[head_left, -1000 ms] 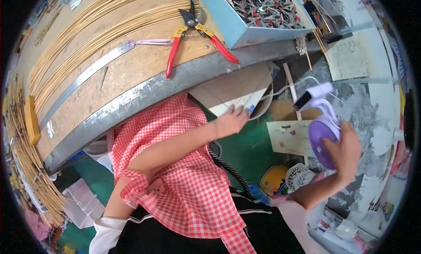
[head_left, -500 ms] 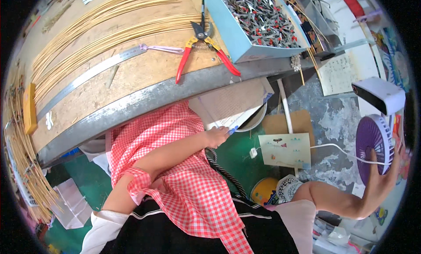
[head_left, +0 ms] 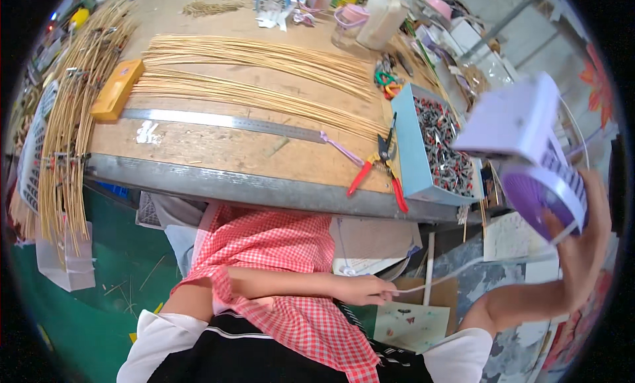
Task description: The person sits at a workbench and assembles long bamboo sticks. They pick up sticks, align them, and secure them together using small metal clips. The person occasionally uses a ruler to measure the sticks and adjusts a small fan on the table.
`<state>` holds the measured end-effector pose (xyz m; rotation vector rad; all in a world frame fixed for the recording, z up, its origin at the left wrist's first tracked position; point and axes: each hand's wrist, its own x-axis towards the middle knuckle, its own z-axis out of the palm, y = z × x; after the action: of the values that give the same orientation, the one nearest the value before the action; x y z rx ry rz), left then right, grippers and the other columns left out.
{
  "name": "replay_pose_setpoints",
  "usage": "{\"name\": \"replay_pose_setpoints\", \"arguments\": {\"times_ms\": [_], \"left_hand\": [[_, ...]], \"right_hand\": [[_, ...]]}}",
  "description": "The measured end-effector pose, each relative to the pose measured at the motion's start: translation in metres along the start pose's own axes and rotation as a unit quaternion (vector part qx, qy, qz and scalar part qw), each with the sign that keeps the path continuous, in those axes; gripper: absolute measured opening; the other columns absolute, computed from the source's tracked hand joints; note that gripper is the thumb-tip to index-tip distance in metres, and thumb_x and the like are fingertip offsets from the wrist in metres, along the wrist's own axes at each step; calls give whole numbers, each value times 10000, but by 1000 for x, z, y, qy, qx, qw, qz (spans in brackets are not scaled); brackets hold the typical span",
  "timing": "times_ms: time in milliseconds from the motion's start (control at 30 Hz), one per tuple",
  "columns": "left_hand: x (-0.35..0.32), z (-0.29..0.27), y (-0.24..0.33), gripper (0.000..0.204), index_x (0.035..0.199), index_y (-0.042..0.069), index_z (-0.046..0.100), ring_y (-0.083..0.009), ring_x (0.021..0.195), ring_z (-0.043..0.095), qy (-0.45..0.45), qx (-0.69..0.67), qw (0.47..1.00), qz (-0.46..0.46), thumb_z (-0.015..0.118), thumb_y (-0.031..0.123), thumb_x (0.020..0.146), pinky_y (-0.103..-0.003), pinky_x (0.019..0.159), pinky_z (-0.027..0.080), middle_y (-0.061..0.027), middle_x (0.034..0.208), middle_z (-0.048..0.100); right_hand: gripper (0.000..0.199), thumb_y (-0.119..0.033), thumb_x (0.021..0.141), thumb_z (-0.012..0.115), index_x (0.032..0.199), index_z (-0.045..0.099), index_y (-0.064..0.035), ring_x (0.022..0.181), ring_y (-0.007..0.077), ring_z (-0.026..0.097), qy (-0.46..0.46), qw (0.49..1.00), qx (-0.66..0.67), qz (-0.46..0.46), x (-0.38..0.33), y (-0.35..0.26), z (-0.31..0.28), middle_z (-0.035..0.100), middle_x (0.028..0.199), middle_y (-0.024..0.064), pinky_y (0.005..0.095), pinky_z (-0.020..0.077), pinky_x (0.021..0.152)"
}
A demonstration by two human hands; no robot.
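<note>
We see the wooden workbench (head_left: 218, 151) filling the upper half, from nine to two o'clock, with long bundles of pale reed strips (head_left: 264, 72) lying across it. A steel ruler (head_left: 225, 122) lies along its middle, and a blue box of small metal parts (head_left: 433, 151) sits at its right end, with red-handled pliers (head_left: 380, 168) just beside it. At three o'clock our right hand (head_left: 582, 244) holds up a small purple and white fan (head_left: 529, 158), fingers wrapped around its round head. A white cord (head_left: 476, 267) runs from the fan down to five o'clock, where our left hand (head_left: 364, 290) pinches it, fingers pressed together, above a red checked cloth (head_left: 278, 270).
</note>
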<state>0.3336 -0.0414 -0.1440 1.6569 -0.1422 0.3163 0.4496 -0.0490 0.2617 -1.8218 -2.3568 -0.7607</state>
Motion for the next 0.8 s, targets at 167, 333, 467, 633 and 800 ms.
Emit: {"name": "replay_pose_setpoints", "arguments": {"times_ms": [167, 333, 467, 633, 800], "left_hand": [[-63, -36, -9, 288, 1165, -4, 519, -240, 1022, 593, 158, 19, 987, -26, 460, 178, 949, -342, 876, 457, -141, 1055, 625], [-118, -62, -17, 276, 1024, -12, 588, -249, 943, 608, 201, 1, 977, -75, 413, 194, 969, -339, 838, 468, -142, 978, 638], [-130, -78, 7, 326, 939, -17, 582, -158, 866, 592, 246, -163, 955, -39, 343, 196, 1001, -300, 807, 475, -85, 884, 627], [-144, -118, 78, 296, 942, 0, 554, -145, 875, 596, 249, -312, 917, -8, 333, 186, 1005, -287, 810, 460, -83, 876, 622], [-170, -163, 127, 286, 930, -2, 544, -138, 863, 584, 279, -349, 894, 35, 323, 164, 1003, -278, 820, 447, -67, 857, 611]], "right_hand": [[622, -77, 574, 777, 1155, 557, -40, 997, 303, 559, 113, 975, -23, -188, 128, -14, 41, 590, 1057, 149, 351, 427, 891], [281, -189, 689, 661, 927, 615, -47, 884, 239, 627, -102, 980, -160, -59, 252, -145, 49, 645, 922, 130, 342, 507, 753], [307, -128, 645, 626, 939, 659, -49, 878, 275, 641, -81, 933, -216, -278, 367, -180, 127, 662, 877, 150, 370, 512, 710], [403, -84, 604, 659, 1006, 639, -84, 859, 289, 646, -129, 873, -288, -371, 470, -195, 228, 651, 930, 139, 399, 519, 677], [669, -158, 394, 851, 1016, 609, -110, 960, 257, 624, -132, 872, -291, -372, 546, -215, 313, 646, 1005, 86, 408, 504, 742]]}}
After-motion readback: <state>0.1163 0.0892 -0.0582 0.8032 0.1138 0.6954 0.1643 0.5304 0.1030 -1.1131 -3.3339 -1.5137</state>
